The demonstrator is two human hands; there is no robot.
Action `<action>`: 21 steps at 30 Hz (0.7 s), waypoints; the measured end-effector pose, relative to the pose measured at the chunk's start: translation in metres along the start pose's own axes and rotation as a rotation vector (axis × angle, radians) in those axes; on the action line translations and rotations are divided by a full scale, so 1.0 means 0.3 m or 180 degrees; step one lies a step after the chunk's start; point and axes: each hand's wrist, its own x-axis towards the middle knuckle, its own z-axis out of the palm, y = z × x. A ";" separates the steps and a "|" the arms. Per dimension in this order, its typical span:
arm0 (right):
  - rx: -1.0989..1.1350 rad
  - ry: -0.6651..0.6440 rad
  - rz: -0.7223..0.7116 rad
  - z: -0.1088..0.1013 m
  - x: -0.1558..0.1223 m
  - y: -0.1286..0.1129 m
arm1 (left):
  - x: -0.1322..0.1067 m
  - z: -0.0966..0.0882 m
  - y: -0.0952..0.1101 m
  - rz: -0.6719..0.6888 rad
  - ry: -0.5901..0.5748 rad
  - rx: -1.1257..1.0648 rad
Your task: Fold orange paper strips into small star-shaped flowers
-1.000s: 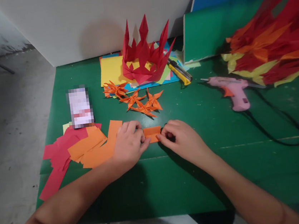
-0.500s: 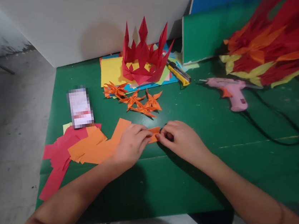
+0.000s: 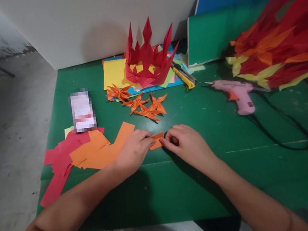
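Note:
A small creased piece of orange paper (image 3: 157, 140) lies between my hands, low over the green table. My left hand (image 3: 135, 149) pinches its left end, with thumb and fingertips closed on it. At its right edge my right hand (image 3: 186, 141) is curled, thumb and index finger closed on the paper. Loose orange paper strips (image 3: 91, 154) lie beside and partly under my left hand. Beyond both hands sit several folded orange paper flowers (image 3: 148, 110). The fingers hide both ends of the paper.
Red paper strips (image 3: 61, 155) and a blurred phone (image 3: 83, 110) are on the left. A red paper crown (image 3: 152, 65) stands on coloured sheets, beside a yellow utility knife (image 3: 185, 76). A pink glue gun (image 3: 239, 93) with its black cord and a large red-orange paper piece (image 3: 282, 45) occupy the right.
My left hand has shifted slightly left on the orange paper, and more of the paper shows, tilted a little. My right hand has barely moved.

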 end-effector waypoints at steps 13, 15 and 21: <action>0.0009 0.0076 -0.0073 -0.005 -0.006 0.012 | 0.004 -0.014 0.007 -0.0091 -0.0235 0.0010; -0.0028 0.0192 -0.0234 -0.002 -0.010 0.008 | 0.006 -0.015 0.005 -0.0120 -0.0248 -0.0078; -0.0148 0.0292 -0.0721 0.038 -0.022 -0.024 | 0.010 -0.021 0.003 -0.0219 -0.0284 -0.0412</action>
